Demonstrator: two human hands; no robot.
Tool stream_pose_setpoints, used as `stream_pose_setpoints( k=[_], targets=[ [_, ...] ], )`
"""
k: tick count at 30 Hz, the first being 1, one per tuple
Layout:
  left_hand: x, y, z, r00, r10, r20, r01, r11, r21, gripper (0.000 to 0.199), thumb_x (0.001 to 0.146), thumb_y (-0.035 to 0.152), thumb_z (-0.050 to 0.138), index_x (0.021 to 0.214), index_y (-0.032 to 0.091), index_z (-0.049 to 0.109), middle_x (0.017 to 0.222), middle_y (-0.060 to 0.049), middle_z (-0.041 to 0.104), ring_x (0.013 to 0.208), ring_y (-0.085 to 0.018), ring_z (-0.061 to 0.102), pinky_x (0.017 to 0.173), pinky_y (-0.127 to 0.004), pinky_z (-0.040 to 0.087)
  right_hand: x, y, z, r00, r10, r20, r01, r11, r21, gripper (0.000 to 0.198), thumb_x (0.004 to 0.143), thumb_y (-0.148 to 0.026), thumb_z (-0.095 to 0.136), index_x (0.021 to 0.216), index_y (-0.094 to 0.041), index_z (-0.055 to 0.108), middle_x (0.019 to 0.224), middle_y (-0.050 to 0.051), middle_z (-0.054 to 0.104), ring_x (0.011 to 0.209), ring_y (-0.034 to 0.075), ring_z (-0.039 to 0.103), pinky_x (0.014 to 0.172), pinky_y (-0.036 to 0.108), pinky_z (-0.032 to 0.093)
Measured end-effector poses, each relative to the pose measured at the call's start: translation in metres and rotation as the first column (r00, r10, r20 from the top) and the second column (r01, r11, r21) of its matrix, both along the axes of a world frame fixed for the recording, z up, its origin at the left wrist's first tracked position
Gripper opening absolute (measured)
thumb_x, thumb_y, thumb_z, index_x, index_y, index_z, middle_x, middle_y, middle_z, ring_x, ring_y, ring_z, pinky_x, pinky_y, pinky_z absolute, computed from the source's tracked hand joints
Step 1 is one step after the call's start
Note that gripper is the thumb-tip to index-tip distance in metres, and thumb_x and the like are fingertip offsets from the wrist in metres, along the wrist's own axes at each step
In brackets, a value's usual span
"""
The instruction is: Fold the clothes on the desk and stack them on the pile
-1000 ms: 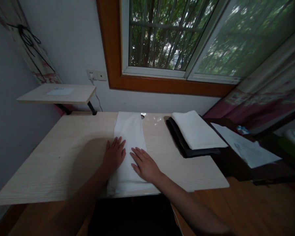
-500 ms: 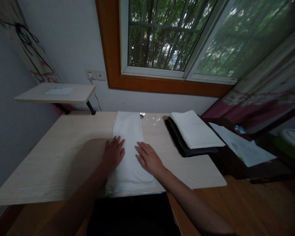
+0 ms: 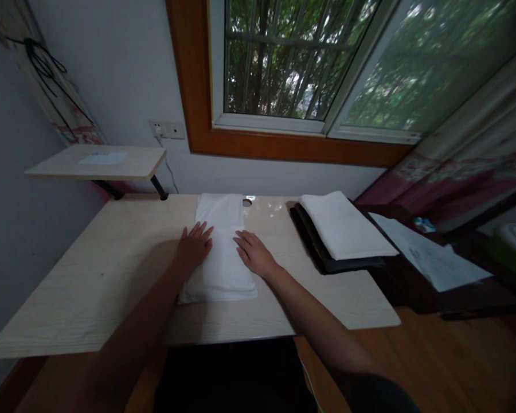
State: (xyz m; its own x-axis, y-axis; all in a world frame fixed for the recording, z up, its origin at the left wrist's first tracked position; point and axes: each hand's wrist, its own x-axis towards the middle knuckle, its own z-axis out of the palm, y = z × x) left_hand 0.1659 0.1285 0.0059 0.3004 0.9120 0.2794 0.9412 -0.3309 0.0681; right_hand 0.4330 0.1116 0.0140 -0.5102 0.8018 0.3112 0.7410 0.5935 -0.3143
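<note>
A white cloth (image 3: 223,269), folded into a long strip, lies flat on the pale wooden desk (image 3: 90,275). Its far end reaches close to the back edge, and its near end lies a little short of the front edge. On the cloth's left side rests my left hand (image 3: 193,244), fingers stretched out and palm down. My right hand (image 3: 255,252) lies flat along the right side, its fingertips on the fabric and the fingers extended. Neither hand grips anything.
Right of the cloth, a folded white cloth (image 3: 348,226) lies on a stack of dark folded fabric (image 3: 312,241). A raised shelf (image 3: 133,163) stands at the back left. Papers (image 3: 430,252) lie on a dark surface to the right. A cable hole (image 3: 247,202) is at the back edge.
The white cloth has slid away from me, its near end now back from the desk's front edge. Both hands have shifted forward and slightly left with it.
</note>
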Motion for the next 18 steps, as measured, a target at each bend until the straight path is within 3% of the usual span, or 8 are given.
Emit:
stream_pose_setpoints(
  k=[3,6,9,13,18],
  targets=[
    [-0.006,0.007,-0.002,1.0,0.008,0.016,-0.008,1.0,-0.001,0.051,0.102,0.036,0.039,0.15,0.027,0.052,0.162,-0.01,0.043,0.151,-0.03,0.038,0.122,-0.063,0.026,0.009,-0.008,0.003,0.99,0.072,-0.12,-0.069,0.997,0.025,0.033,0.102,-0.023,0.052,0.131,-0.021,0.067,0.142,0.014,0.061,0.135,0.028,0.052,0.114,0.053,0.043],
    [-0.011,0.011,-0.003,1.0,0.006,0.013,-0.006,1.0,-0.004,0.051,0.102,0.037,0.037,0.15,0.026,0.051,0.163,-0.01,0.042,0.152,-0.031,0.037,0.121,-0.066,0.025,0.022,-0.027,0.007,0.976,0.174,-0.133,-0.174,0.985,0.012,0.029,0.1,-0.027,0.06,0.127,-0.024,0.068,0.132,0.013,0.064,0.127,0.028,0.055,0.109,0.052,0.047],
    [-0.014,0.011,-0.002,1.0,-0.003,-0.001,0.003,1.0,0.0,0.051,0.103,0.037,0.035,0.151,0.027,0.05,0.163,-0.01,0.041,0.153,-0.03,0.036,0.122,-0.066,0.024,0.035,-0.047,0.009,0.966,0.241,-0.096,-0.243,0.97,-0.015,0.042,0.096,-0.041,0.069,0.134,-0.026,0.063,0.136,0.014,0.061,0.131,0.029,0.052,0.11,0.052,0.046],
    [-0.015,0.003,-0.001,1.0,-0.01,-0.002,0.01,1.0,-0.021,0.049,0.103,0.036,0.037,0.148,0.026,0.053,0.162,-0.011,0.044,0.152,-0.03,0.037,0.122,-0.065,0.026,0.05,-0.064,0.012,0.968,0.236,-0.087,-0.241,0.969,-0.047,0.067,0.084,-0.055,0.08,0.14,-0.027,0.059,0.144,0.015,0.055,0.135,0.032,0.047,0.111,0.051,0.044],
    [-0.02,-0.017,-0.004,0.998,-0.055,0.021,0.055,0.998,-0.023,0.046,0.103,0.035,0.037,0.144,0.024,0.056,0.16,-0.01,0.047,0.151,-0.029,0.039,0.123,-0.061,0.029,0.053,-0.078,0.022,0.949,0.3,-0.098,-0.308,0.948,-0.076,0.056,0.076,-0.058,0.084,0.118,-0.025,0.068,0.129,0.011,0.062,0.126,0.029,0.053,0.108,0.046,0.045]
  ],
)
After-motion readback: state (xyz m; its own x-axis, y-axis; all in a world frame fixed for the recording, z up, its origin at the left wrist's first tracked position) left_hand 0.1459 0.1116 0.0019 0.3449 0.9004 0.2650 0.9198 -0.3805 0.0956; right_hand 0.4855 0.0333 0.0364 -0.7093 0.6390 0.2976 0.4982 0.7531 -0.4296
